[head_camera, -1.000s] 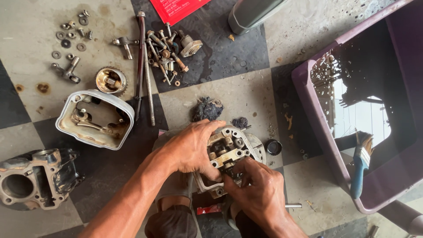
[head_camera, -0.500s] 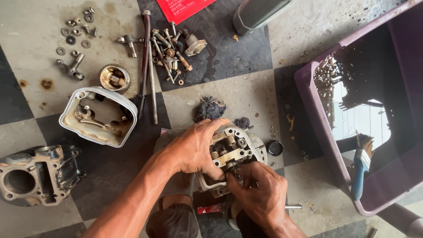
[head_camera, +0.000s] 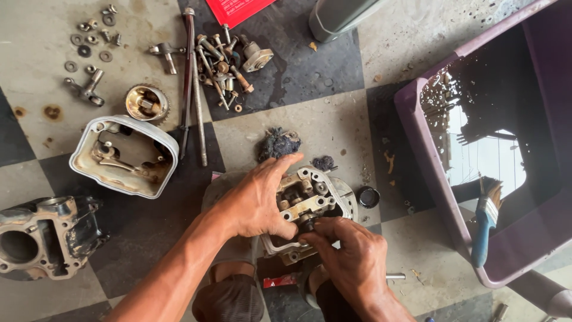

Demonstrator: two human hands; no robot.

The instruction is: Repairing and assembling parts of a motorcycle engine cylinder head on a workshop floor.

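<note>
Currently: Hands Unmoved on the Cylinder Head

Both hands are staying put; only the view is drifting. The cylinder head (head_camera: 307, 206), near centre on the floor, is being steadied by the left hand (head_camera: 256, 203), clasped over its left edge. The right hand (head_camera: 348, 256) is pinching a small part at its near rim. The valve cover (head_camera: 124, 156) is lying left, the purple tub (head_camera: 429, 173) right.

Floor (head_camera: 333, 128) showing a checkered pattern, pale grey squares alternating with dark charcoal ones, rust-brown spots staining the far-left pale square. Cylinder head (head_camera: 307, 200) showing dull silver-grey with brownish grime. Engine cover (head_camera: 122, 156) at left looking whitish outside, tan and oily inside. Engine block (head_camera: 42, 235) at near left appearing grey with black smears. Tub (head_camera: 429, 161) at right showing purple, holding dark liquid. Brush (head_camera: 485, 223) showing a blue handle and pale bristles. Flat red sheet (head_camera: 238, 9) lying at far edge.
</note>
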